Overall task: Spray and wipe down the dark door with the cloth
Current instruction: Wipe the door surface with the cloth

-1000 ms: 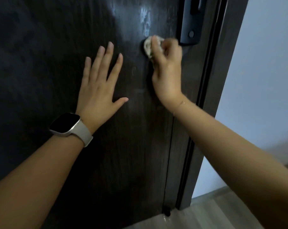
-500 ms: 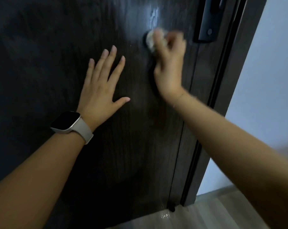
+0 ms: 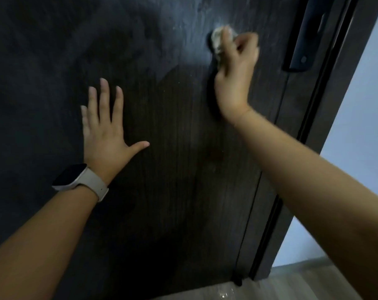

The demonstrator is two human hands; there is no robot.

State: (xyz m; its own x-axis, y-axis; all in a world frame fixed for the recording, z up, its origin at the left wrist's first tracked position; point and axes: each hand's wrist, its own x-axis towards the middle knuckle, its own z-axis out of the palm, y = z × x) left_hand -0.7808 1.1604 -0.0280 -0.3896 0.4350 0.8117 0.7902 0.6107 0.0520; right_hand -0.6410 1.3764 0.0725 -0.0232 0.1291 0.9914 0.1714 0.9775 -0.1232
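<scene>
Up high, right hand [image 3: 233, 79] grips cloth [image 3: 218, 38] against door [image 3: 172, 169]; left hand [image 3: 106, 135] splayed flat.

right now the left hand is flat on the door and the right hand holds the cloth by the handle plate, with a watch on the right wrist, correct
Not quite: the watch is on the left wrist, as the head view shows. The rest holds: the left hand lies flat on the door, and the right hand holds the cloth by the handle plate.
</scene>
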